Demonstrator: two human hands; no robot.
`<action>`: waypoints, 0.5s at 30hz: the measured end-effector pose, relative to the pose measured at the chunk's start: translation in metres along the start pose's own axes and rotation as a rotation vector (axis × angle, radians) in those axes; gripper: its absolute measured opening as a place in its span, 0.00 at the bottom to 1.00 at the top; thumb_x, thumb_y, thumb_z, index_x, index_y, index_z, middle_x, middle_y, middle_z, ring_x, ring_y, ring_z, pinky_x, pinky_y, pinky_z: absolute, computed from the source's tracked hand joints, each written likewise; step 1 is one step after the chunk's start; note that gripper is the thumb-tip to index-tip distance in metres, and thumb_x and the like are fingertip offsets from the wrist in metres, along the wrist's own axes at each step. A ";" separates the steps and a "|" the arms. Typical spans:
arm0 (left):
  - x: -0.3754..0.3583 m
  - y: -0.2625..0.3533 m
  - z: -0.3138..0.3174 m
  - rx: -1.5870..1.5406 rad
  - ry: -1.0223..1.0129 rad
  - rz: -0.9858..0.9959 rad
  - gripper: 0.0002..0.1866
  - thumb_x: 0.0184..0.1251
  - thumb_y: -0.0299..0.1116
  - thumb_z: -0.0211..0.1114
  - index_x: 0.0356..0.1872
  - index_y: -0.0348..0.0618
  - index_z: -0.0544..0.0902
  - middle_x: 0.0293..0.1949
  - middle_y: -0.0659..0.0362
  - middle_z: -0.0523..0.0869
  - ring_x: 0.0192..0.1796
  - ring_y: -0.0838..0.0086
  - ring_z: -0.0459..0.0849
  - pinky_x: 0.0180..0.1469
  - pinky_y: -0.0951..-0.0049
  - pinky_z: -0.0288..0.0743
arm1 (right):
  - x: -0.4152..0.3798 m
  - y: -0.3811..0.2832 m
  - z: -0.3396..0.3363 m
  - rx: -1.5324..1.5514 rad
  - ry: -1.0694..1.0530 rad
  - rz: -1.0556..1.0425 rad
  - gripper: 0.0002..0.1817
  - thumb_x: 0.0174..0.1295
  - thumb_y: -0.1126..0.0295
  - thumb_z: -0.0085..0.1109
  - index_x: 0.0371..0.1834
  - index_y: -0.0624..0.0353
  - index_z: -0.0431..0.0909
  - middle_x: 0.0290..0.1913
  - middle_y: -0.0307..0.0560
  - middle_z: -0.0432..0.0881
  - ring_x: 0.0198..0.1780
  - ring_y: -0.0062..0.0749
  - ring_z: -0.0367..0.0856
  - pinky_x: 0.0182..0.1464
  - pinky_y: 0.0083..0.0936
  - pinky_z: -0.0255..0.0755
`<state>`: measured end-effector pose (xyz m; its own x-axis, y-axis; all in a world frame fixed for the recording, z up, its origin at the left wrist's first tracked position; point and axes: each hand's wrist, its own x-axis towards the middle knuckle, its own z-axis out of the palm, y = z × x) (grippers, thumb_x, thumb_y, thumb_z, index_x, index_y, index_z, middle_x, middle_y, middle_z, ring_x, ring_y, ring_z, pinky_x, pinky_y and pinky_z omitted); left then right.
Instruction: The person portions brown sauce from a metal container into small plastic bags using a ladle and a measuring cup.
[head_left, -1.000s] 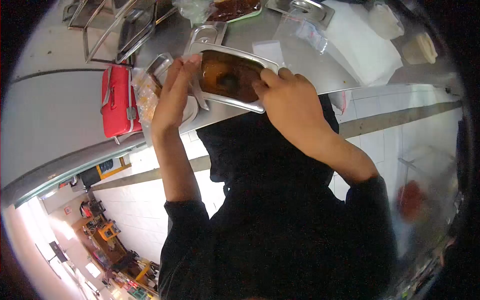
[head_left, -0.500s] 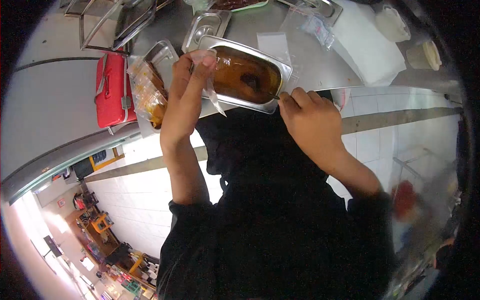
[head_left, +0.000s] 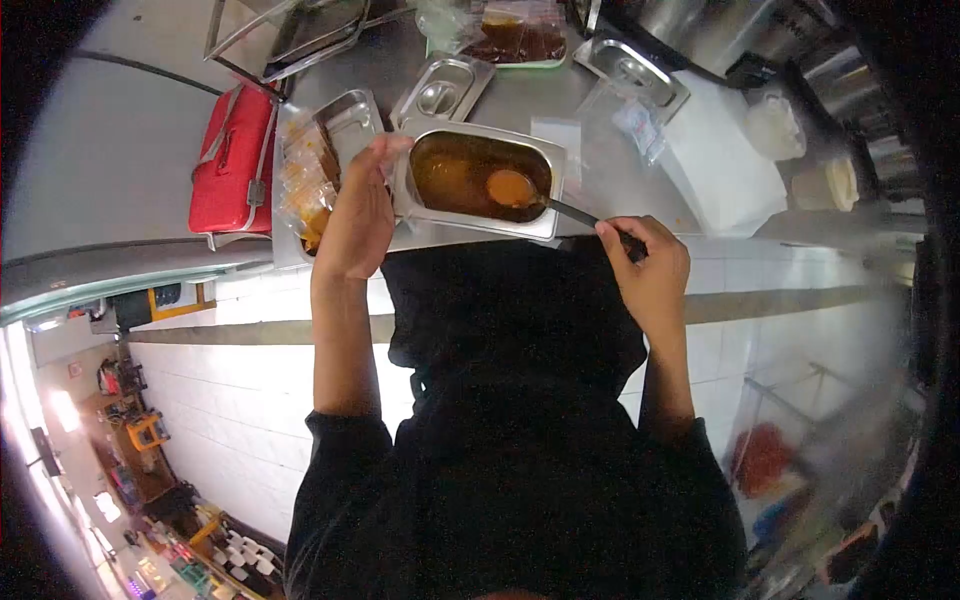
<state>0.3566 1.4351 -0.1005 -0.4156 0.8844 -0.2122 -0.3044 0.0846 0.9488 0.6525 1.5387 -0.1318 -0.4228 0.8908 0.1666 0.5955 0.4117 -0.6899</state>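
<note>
A deep steel pan (head_left: pixel 556 190) of brown-orange sauce stands at the counter's front edge. My right hand (head_left: pixel 650 262), right of the pan, is closed round the dark handle of a ladle (head_left: pixel 512 188). The ladle's bowl, full of orange sauce, is over the right part of the pan. My left hand (head_left: pixel 365 205) is at the pan's left end, fingers pointing up and pressed together near the rim. A thin clear bag was in these fingers earlier; now I cannot make out what they hold.
Left of the pan is a steel tray (head_left: pixel 352 112) with filled clear packets (head_left: pixel 305 185). Further left is a red case (head_left: pixel 232 165). Steel lids (head_left: pixel 440 92) lie behind. White paper (head_left: pixel 715 150) and tubs (head_left: pixel 778 128) are at the right.
My right hand has drawn back to the right and down, and the ladle's bowl now shows, filled with sauce. My left hand is a little lower and further left. The whole view has shifted.
</note>
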 end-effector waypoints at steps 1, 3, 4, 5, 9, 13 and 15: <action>-0.002 0.002 0.000 -0.154 0.010 -0.084 0.21 0.76 0.51 0.53 0.54 0.44 0.79 0.56 0.59 0.79 0.64 0.70 0.72 0.68 0.68 0.61 | 0.002 0.000 -0.001 -0.026 0.058 -0.074 0.12 0.60 0.59 0.68 0.33 0.56 0.86 0.31 0.48 0.84 0.32 0.43 0.83 0.37 0.36 0.74; -0.004 -0.003 0.001 -0.221 0.071 -0.075 0.21 0.76 0.51 0.54 0.54 0.44 0.79 0.56 0.58 0.79 0.63 0.69 0.72 0.68 0.69 0.61 | 0.005 0.001 0.004 -0.036 0.084 -0.107 0.11 0.60 0.60 0.68 0.33 0.56 0.86 0.32 0.48 0.85 0.32 0.43 0.83 0.37 0.35 0.74; -0.005 -0.007 0.001 -0.278 0.129 -0.079 0.21 0.76 0.50 0.54 0.53 0.43 0.79 0.55 0.58 0.79 0.63 0.68 0.73 0.68 0.69 0.61 | 0.005 0.003 0.008 -0.040 0.110 -0.123 0.11 0.61 0.61 0.69 0.33 0.57 0.86 0.32 0.48 0.85 0.33 0.43 0.83 0.38 0.34 0.74; -0.006 -0.012 -0.002 -0.280 0.131 -0.077 0.21 0.76 0.50 0.54 0.53 0.43 0.79 0.55 0.58 0.79 0.63 0.68 0.73 0.68 0.69 0.61 | 0.004 0.005 0.013 -0.040 0.108 -0.126 0.11 0.61 0.61 0.69 0.33 0.57 0.86 0.32 0.48 0.85 0.33 0.43 0.83 0.38 0.34 0.74; -0.013 -0.008 0.007 -0.242 0.134 -0.007 0.22 0.75 0.50 0.55 0.55 0.41 0.79 0.57 0.57 0.79 0.63 0.68 0.73 0.68 0.68 0.60 | 0.008 0.009 0.020 0.163 0.061 -0.023 0.11 0.64 0.65 0.67 0.33 0.63 0.84 0.27 0.43 0.82 0.27 0.22 0.74 0.32 0.22 0.67; -0.013 -0.016 -0.002 -0.142 0.176 0.005 0.24 0.76 0.50 0.54 0.58 0.40 0.78 0.60 0.55 0.79 0.65 0.68 0.72 0.69 0.67 0.59 | 0.012 0.005 0.017 0.187 -0.002 0.051 0.13 0.62 0.61 0.68 0.33 0.61 0.85 0.32 0.50 0.86 0.33 0.40 0.84 0.37 0.28 0.74; -0.013 -0.027 -0.011 -0.148 0.167 0.044 0.24 0.76 0.51 0.54 0.60 0.42 0.78 0.60 0.55 0.78 0.65 0.69 0.71 0.69 0.66 0.58 | 0.010 0.006 0.019 0.200 -0.001 0.038 0.13 0.62 0.61 0.68 0.33 0.62 0.85 0.32 0.50 0.86 0.33 0.40 0.84 0.37 0.28 0.74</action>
<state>0.3607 1.4158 -0.1260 -0.5638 0.7964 -0.2189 -0.4000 -0.0314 0.9160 0.6386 1.5469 -0.1481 -0.4031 0.9049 0.1368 0.4639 0.3309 -0.8218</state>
